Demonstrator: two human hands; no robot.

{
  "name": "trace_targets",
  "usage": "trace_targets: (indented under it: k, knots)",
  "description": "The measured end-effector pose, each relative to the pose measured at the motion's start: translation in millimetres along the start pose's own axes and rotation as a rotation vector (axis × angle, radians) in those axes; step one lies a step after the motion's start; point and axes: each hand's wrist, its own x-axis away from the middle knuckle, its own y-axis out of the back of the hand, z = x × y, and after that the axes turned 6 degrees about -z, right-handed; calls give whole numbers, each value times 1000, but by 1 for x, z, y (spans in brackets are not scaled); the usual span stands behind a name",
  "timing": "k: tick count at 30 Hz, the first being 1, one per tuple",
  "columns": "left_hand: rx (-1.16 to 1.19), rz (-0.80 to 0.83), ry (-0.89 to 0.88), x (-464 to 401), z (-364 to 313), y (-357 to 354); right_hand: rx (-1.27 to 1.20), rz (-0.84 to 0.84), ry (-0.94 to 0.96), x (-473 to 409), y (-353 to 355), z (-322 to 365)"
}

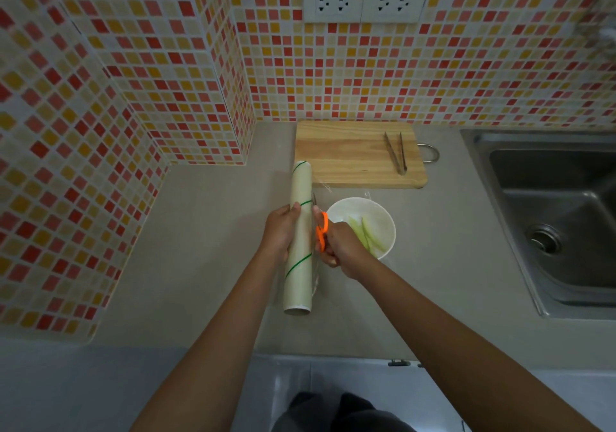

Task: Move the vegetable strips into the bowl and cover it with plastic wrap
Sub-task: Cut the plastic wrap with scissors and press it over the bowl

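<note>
A white bowl (383,213) sits on the grey counter with pale green vegetable strips (368,233) inside. A clear sheet of plastic wrap (346,195) stretches from the roll over the bowl. My left hand (281,231) grips the cream roll of plastic wrap (300,241), which has green stripes and lies lengthwise just left of the bowl. My right hand (340,245) holds orange-handled scissors (320,230), their blades pointing away from me along the roll's right side, at the film.
A wooden cutting board (353,158) lies behind the bowl with metal tongs (396,153) on it. A steel sink (553,218) is sunk into the counter at the right. Tiled walls stand at the left and back, with power sockets (363,1) above.
</note>
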Motion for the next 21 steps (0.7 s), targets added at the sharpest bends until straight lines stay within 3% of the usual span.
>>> trace_targets:
  k: [21]
  knots:
    - [-3, 29, -46, 0, -11, -3, -32, 33, 10, -41, 0, 39]
